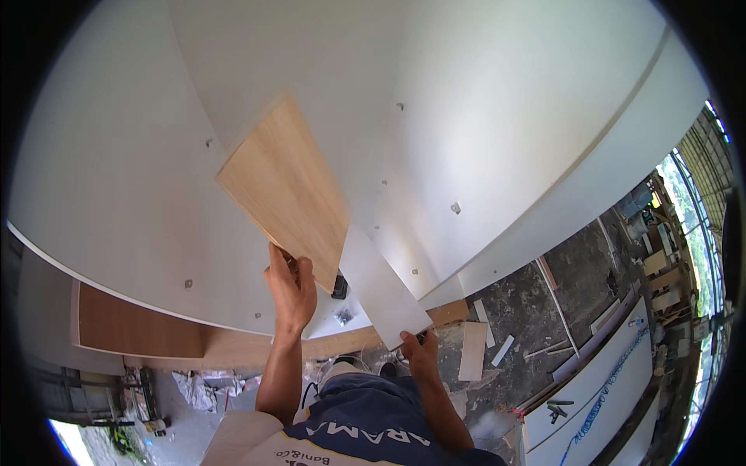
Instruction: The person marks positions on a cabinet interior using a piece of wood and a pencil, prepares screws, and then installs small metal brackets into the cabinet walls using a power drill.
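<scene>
A: Which hand is nearer the wood-toned panel?
B: The left hand, clasping its near left edge; the panel reaches beyond it, long axis slanting far left to near right.
A: And rightward?
B: The white strip, slanting likewise, its far end by the panel's right edge; whether they touch, I can't tell. The right hand grips the strip's near end.

From the person's head, close beside the white cabinet, the wide fisheye view faces down and forward into its interior, taking in the left hand and right hand near its front edge, the shirt below, and the floor to its right.
</scene>
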Available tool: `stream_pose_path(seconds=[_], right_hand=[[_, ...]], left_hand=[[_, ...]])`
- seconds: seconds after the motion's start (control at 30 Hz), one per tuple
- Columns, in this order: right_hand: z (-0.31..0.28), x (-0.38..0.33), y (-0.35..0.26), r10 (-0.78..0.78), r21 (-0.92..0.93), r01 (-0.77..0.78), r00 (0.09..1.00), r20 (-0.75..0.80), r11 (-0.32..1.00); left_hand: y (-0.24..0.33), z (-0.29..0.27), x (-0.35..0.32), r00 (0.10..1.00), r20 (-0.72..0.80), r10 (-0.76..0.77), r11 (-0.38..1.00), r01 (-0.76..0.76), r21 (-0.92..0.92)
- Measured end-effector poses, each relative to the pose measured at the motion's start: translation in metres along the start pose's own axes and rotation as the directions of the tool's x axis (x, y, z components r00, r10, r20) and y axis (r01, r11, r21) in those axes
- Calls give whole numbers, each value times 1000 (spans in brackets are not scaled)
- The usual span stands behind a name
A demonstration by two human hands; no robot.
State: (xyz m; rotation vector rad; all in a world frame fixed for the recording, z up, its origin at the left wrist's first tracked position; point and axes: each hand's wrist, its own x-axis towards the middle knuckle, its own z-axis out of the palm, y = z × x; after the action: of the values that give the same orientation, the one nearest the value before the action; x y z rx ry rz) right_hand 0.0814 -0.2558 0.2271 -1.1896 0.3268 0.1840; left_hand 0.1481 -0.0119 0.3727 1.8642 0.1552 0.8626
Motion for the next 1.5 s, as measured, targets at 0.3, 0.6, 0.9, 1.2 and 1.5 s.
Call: stream_pose_path(seconds=[0.3,0.6,0.9,1.2,1.5], right_hand=[[-105,-21,79,51,-557,-16,998,48,830],[-105,-15,93,422,-618,774,518,744,138],[-60,-45,178,693,-172,960,-32,720,223],[1,-55,342,537,-172,909,-65,841,379],[-59,11,426,439,-657,-217,878,193,722]], left_hand=[[-109,-23,-224,770,101,-630,750,569,339],[-172,6,-369,46,-2,-999,46,996,-78],[-205,-48,-457,-109,129,-986,-161,835,-525],[-339,-174,-505,12,-120,-993,85,774,-627],[-640,-270,-460,210,-320,-924,377,641,-669]])
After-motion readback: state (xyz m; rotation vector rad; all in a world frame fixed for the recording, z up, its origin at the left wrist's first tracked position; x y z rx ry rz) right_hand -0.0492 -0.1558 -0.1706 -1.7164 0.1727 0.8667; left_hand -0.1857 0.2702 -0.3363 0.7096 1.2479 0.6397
